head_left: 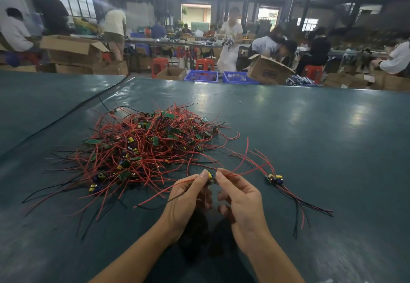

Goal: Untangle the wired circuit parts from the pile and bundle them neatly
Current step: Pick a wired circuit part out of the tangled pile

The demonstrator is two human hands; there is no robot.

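A: What is being worked on in the head view, and where is it?

B: It's between the two hands, over the near part of the table [310, 127]. The left hand [188, 196] pinches a small circuit part [210, 177] between thumb and forefinger. The right hand [240, 196] pinches its red wires [230, 174] just beside the board, with the other fingers loosely curled.

A: Which way do the wires run?

B: From the right fingertips they sweep up and away to the right. A red lead and a dark one trail out the other side, down toward the near left. So the part's long axis lies roughly left to right across the person.

A: And the pile?

B: The pile [146, 147] sits ahead and to the left, nearer the left hand. I cannot tell whether the held wires are free of it, because strands cross near its edge.

A: Where would the part go?

B: Probably to the small bundle [275, 179] on the right. Its boards are at the far end and its leads trail toward the near right. It lies nearer the right hand, so I judge that hand would carry the part over, turned to match that line.
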